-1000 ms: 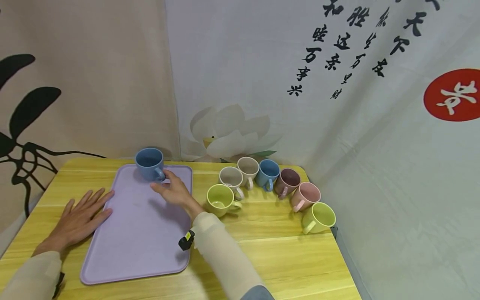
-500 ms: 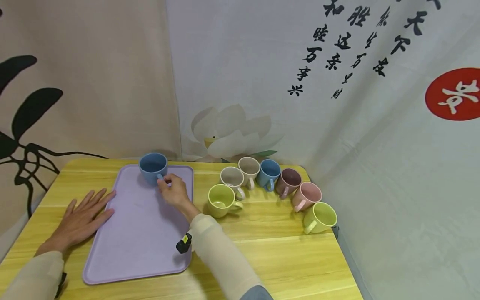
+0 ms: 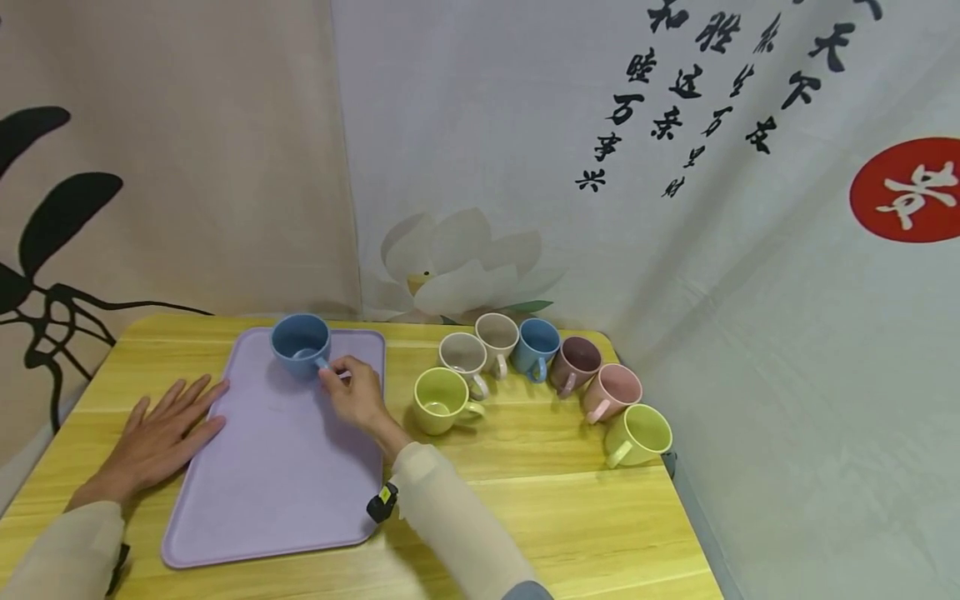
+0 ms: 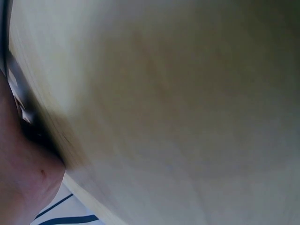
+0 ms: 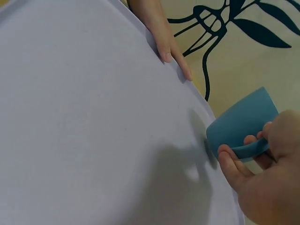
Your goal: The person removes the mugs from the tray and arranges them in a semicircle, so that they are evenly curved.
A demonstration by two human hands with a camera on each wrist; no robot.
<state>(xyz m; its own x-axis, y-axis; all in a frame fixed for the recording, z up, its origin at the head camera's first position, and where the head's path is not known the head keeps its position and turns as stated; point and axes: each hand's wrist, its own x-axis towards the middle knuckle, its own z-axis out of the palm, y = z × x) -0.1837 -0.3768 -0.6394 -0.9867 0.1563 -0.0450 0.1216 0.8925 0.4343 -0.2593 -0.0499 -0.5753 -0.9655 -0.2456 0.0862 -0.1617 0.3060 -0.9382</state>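
My right hand pinches the handle of a blue mug at the far end of a lilac tray. The mug's mouth faces up. In the right wrist view, thumb and fingers curl round the handle of the same blue mug, and its base is right at the tray's surface. Fingers spread, my left hand lies flat at the tray's left edge, its fingertips on the rim. The left wrist view shows mostly blurred table top with part of the hand at the left.
Right of the tray stands a yellow-green mug. Behind it a curved row runs along the table's far right: two pale mugs, a blue mug, a purple mug, a pink mug and another yellow-green mug. A printed cloth hangs behind.
The held blue mug has come slightly nearer and tilted a little, showing more of its inside. My right hand has closed from a looser reach to a pinch on the handle. The left hand stays put.
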